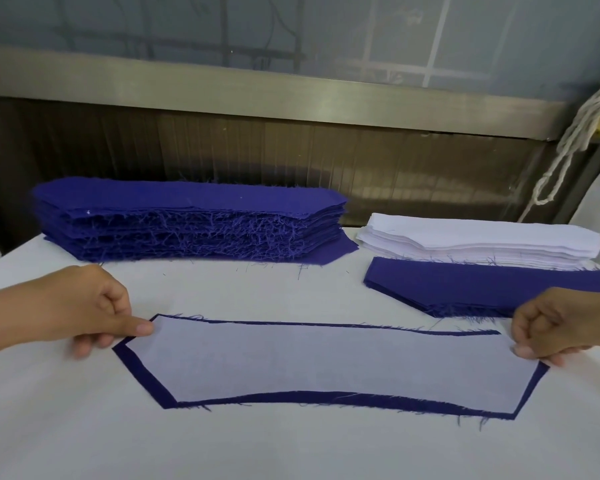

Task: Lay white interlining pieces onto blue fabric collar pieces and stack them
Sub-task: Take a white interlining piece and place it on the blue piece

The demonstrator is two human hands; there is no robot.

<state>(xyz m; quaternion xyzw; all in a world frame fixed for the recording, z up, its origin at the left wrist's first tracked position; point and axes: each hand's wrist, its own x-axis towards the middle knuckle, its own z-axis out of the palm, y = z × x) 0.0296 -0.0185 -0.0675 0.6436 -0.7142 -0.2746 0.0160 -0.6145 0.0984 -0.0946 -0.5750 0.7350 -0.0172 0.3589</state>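
The white interlining piece lies on the blue collar piece, on the front part of the table. The left hand and the right hand each pinch one end with curled fingers (probably to pull it flat and centre it inside the blue border).

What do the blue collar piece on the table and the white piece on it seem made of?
Blue collar piece: matte woven cloth, loose threads fraying at cut edges. White interlining piece: thin, smooth sheet, tinted bluish by the cloth beneath, clean edges; woven or nonwoven unclear.
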